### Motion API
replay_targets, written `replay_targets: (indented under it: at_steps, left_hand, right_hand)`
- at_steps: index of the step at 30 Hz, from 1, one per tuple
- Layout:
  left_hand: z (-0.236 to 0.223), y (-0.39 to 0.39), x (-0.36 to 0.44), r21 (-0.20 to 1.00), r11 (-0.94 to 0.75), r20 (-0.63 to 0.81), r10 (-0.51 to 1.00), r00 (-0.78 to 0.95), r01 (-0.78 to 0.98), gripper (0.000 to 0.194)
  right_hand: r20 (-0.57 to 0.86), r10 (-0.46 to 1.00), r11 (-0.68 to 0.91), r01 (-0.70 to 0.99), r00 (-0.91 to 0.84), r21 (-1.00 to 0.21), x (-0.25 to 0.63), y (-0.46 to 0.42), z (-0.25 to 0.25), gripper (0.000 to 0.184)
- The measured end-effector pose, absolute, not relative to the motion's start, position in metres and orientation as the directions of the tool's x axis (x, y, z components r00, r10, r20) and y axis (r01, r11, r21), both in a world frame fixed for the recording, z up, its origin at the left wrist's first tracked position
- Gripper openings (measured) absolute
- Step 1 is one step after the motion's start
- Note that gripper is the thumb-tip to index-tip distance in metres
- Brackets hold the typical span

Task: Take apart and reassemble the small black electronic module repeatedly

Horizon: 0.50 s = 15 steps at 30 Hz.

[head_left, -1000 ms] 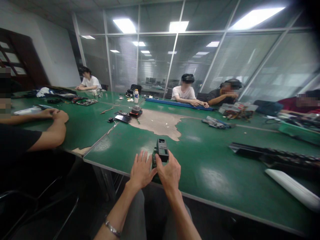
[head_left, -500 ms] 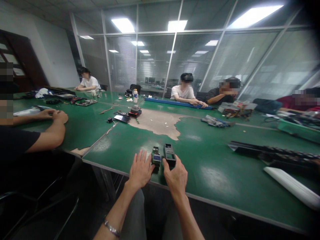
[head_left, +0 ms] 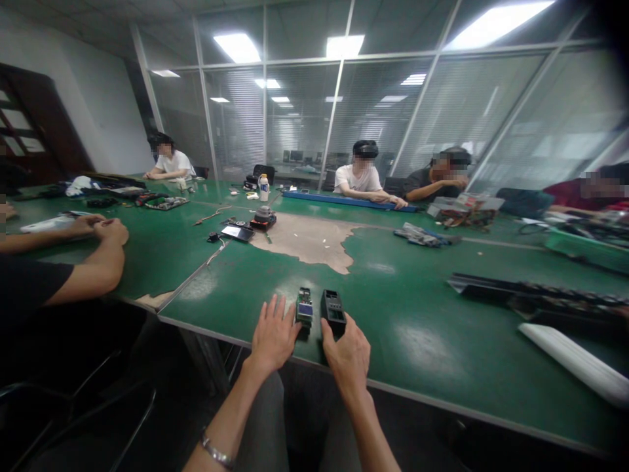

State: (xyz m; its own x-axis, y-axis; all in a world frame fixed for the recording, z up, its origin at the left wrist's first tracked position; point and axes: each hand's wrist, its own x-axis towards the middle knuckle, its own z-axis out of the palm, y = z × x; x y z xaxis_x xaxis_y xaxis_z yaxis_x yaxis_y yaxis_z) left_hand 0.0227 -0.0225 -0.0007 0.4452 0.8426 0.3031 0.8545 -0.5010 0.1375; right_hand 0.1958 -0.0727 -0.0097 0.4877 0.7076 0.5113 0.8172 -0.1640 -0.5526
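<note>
Just beyond right-hand fingers (head_left: 352, 338) lies a black device (head_left: 333, 312).

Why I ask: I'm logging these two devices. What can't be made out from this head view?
Head view only:
- Green device: its small screen is too small to read.
- Black case: its near end is partly hidden by the right hand.
- Dark ridged strip: cut off by the right edge.
- Far red-and-black unit: too small to identify.
</note>
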Motion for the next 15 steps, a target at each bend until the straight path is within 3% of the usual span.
replay_targets:
  at_steps: [15]
  left_hand:
    - [-0.0007,-0.0245,0.0229,0.128,-0.506,0.303,0.839,0.452,0.853,0.060]
  right_hand:
    - [0.553,0.660,-0.214,0.833,0.508,-0.511,0.1932,-0.0767,-0.0185,0.092]
